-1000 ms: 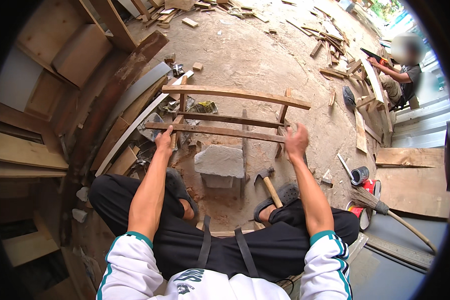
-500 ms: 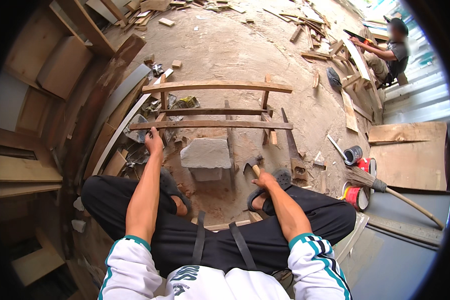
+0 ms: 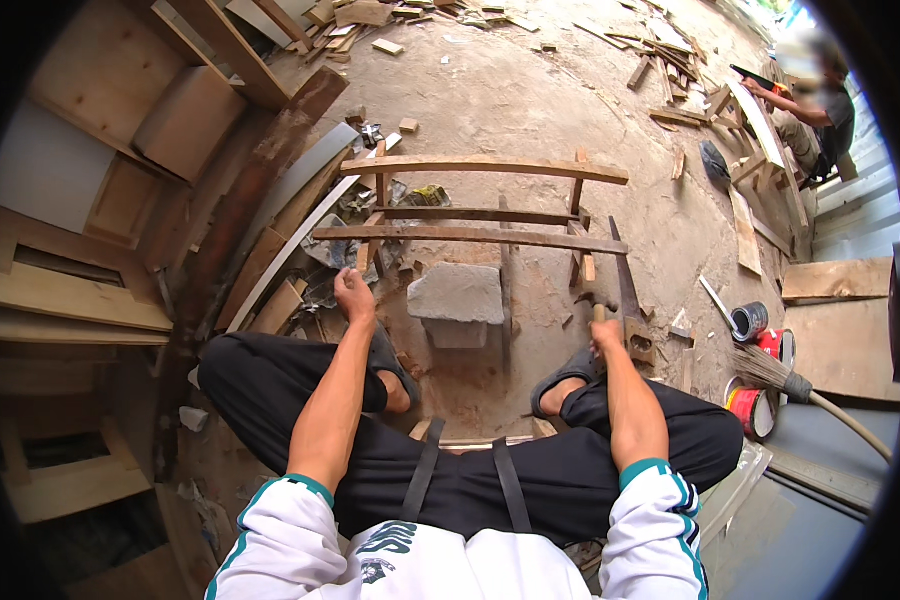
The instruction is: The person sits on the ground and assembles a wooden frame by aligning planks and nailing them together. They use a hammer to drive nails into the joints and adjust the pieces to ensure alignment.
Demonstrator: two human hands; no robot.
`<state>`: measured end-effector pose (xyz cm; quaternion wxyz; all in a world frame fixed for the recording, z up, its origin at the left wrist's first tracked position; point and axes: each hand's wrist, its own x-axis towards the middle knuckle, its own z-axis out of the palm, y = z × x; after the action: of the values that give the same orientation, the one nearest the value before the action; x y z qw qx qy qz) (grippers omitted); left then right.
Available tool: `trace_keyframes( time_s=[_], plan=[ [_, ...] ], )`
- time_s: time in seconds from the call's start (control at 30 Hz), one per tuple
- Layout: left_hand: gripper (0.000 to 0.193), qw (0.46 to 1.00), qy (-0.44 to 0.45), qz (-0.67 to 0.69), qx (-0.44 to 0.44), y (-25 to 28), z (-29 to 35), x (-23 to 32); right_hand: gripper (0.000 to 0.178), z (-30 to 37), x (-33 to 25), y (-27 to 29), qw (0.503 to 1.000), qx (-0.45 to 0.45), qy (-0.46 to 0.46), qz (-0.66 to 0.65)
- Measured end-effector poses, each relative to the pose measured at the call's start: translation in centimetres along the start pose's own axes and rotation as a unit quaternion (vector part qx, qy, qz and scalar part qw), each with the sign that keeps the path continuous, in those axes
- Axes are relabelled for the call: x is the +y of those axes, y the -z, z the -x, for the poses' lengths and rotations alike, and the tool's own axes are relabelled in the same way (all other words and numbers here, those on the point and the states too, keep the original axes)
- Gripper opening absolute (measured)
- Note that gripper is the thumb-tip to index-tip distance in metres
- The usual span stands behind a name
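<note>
A wooden frame (image 3: pixel 500 214) of long rails and short legs stands on the ground ahead of me. Just below the left end of its nearest rail, my left hand (image 3: pixel 353 294) is closed with fingers curled; anything between them is too small to make out. In my right hand (image 3: pixel 605 338) is the wooden handle of a hammer (image 3: pixel 599 314), its dark head pointing away near the frame's right leg. Between my feet and the frame sits a pale stone block (image 3: pixel 456 292). Right of the hammer lies a handsaw (image 3: pixel 626 275) with a wooden grip.
Boards and wooden cabinet parts (image 3: pixel 70 290) line my left side. Paint cans (image 3: pixel 750 320) and a straw broom (image 3: pixel 770 372) stand at the right. Scrap wood (image 3: pixel 660 70) litters the far ground. Another person (image 3: pixel 820 110) sits at the far right beside a wooden piece.
My left hand has let go of the near rail and drawn back toward me. The hammer in my right hand has turned more upright. The whole view has shifted, moving the scene rightward.
</note>
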<state>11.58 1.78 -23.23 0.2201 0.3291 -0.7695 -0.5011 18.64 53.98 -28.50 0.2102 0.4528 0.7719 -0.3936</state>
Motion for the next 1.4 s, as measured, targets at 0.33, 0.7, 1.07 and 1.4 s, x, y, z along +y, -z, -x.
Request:
trace_keyframes(
  time_s=[0.33,0.7,1.07,1.4],
  plan=[
    [0.046,0.986,-0.144,-0.084,-0.001,-3.4,-1.0,5.7,0.023,-3.9,4.7,5.1,0.949,0.243,0.125,0.159],
    [0.025,0.943,0.297,0.086,0.126,-0.7,-15.8,0.2,0.054,-6.2,2.4,6.2,0.980,0.166,0.077,0.083],
    [0.062,0.932,0.266,0.242,-0.051,-3.2,-12.4,3.3,0.042,-2.8,-12.9,3.3,0.897,-0.141,-0.004,-0.419],
    [0.085,0.879,0.301,0.335,-0.158,-2.8,-11.3,2.0,0.026,-6.0,-11.6,2.0,0.876,-0.031,-0.003,-0.482]
  ],
)
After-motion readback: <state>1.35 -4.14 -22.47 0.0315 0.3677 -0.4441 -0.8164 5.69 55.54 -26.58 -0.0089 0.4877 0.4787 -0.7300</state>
